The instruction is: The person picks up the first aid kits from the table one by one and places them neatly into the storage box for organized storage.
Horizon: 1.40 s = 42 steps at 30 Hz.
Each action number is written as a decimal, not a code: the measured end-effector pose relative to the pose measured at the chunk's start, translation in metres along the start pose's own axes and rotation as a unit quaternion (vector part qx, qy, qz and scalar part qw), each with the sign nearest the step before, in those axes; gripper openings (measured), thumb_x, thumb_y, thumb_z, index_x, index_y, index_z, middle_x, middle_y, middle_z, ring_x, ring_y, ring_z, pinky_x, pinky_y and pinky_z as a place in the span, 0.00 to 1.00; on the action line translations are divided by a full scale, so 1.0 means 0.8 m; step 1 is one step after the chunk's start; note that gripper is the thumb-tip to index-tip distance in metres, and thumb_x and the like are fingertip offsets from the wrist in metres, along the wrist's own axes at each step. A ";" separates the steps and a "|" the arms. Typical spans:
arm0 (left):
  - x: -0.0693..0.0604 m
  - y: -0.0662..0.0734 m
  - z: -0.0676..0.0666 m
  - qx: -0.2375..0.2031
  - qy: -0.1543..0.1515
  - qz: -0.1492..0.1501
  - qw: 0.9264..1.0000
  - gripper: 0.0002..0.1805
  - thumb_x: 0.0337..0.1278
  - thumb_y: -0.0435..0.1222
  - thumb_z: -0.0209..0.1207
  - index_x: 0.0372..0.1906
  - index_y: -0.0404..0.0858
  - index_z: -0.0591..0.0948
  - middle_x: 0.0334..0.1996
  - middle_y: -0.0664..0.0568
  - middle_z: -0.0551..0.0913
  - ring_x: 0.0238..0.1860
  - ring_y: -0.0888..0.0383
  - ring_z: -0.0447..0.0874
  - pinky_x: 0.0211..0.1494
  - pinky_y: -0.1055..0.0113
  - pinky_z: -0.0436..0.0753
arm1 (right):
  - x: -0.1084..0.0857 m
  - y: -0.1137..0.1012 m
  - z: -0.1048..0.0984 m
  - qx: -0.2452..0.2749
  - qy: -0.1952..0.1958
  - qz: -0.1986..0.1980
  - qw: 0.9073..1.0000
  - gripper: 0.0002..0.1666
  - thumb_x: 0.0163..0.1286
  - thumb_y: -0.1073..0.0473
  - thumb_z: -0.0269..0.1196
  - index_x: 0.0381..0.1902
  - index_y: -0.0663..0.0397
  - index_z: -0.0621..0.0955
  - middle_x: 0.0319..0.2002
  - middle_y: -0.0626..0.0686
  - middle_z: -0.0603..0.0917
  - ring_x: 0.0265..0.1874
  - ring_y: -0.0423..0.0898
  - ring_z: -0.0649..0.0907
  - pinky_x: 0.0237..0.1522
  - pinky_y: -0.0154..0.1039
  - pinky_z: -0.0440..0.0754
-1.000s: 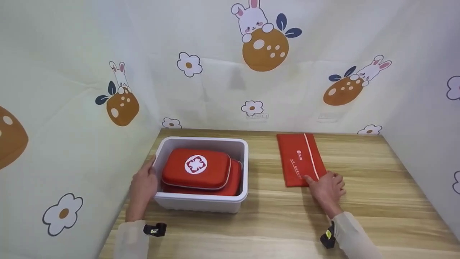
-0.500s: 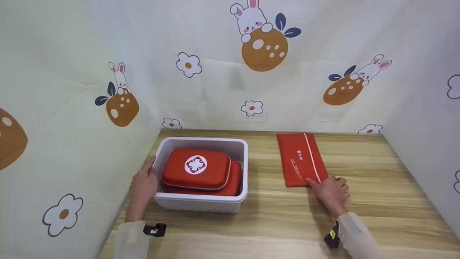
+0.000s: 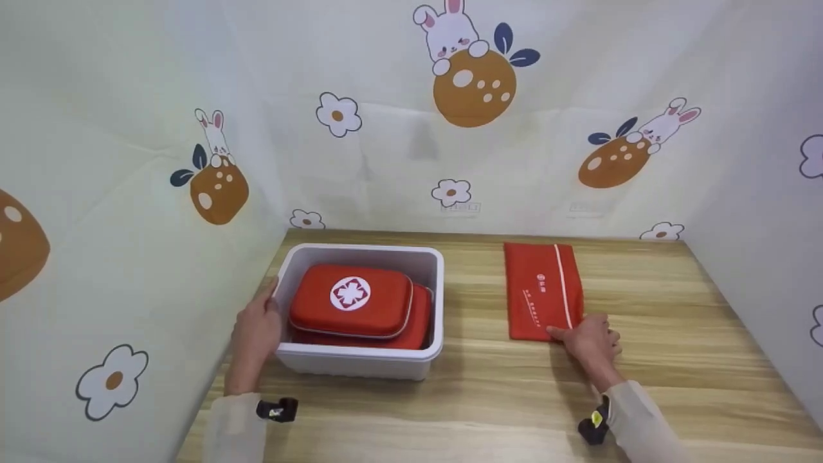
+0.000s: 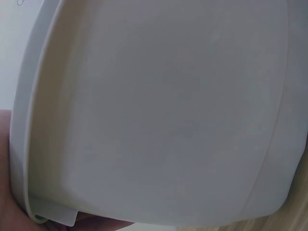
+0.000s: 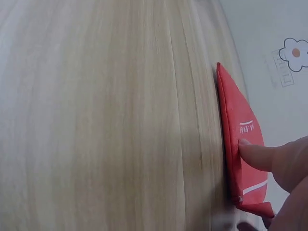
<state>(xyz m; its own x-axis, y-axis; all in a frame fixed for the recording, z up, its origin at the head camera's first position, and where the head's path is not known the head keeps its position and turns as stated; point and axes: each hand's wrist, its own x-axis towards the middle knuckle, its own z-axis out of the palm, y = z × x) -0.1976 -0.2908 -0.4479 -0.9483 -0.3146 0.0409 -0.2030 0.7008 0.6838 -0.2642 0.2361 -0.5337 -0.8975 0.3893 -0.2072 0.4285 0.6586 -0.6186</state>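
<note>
A white plastic bin point(image 3: 360, 368) stands at the left of the table, seen close up as a pale wall point(image 4: 168, 115) in the left wrist view. My left hand point(image 3: 255, 328) grips its left rim. Inside lie two red zippered first-aid cases, the upper case point(image 3: 379, 292) with a white cross emblem, partly covering the lower case point(image 3: 421, 321). To the right, a flat red fabric pouch point(image 3: 537, 296) with a white stripe lies on the table. My right hand point(image 3: 591, 344) pinches its near right corner, thumb on top; the fingers on the far side are mostly hidden.
The wood-grain table point(image 3: 476, 399) is bounded by pale cloth walls point(image 3: 386, 154) printed with rabbits and flowers at the back and both sides. A strip of table separates the bin from the pouch.
The pouch has shifted slightly right and toward me and turned a little, with my right hand on its corner. My left hand and the bin stay where they were.
</note>
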 end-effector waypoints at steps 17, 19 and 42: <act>0.003 -0.002 0.001 0.011 0.001 -0.004 1.000 0.29 0.76 0.37 0.32 0.78 0.43 0.61 0.73 0.33 0.63 0.69 0.32 0.68 0.65 0.37 0.71 | 0.006 -0.004 -0.003 0.319 0.031 0.046 0.946 0.39 0.61 0.73 0.63 0.70 0.68 0.63 0.69 0.69 0.69 0.65 0.59 0.71 0.73 0.52 0.67; 0.003 -0.002 0.001 0.010 0.002 -0.002 1.000 0.29 0.76 0.37 0.32 0.78 0.43 0.61 0.73 0.33 0.63 0.70 0.32 0.68 0.65 0.36 0.71 | 0.008 -0.002 -0.004 0.355 0.034 0.065 0.932 0.40 0.61 0.72 0.63 0.71 0.67 0.65 0.69 0.66 0.69 0.64 0.56 0.70 0.73 0.49 0.65; 0.002 -0.001 0.001 0.007 -0.001 -0.006 1.000 0.29 0.76 0.37 0.32 0.78 0.43 0.61 0.75 0.35 0.62 0.72 0.32 0.65 0.69 0.36 0.68 | -0.006 -0.015 -0.009 0.619 -0.107 0.049 0.777 0.33 0.75 0.72 0.39 0.72 0.43 0.52 0.64 0.49 0.65 0.66 0.44 0.69 0.63 0.38 0.77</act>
<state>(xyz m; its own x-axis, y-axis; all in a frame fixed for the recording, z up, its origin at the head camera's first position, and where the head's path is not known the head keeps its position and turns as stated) -0.1994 -0.2913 -0.4488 -0.9463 -0.3217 0.0305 -0.2182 0.7055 0.6743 -0.2641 0.2311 -0.5196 -0.9201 0.1957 -0.3394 0.1869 -0.5423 -0.8192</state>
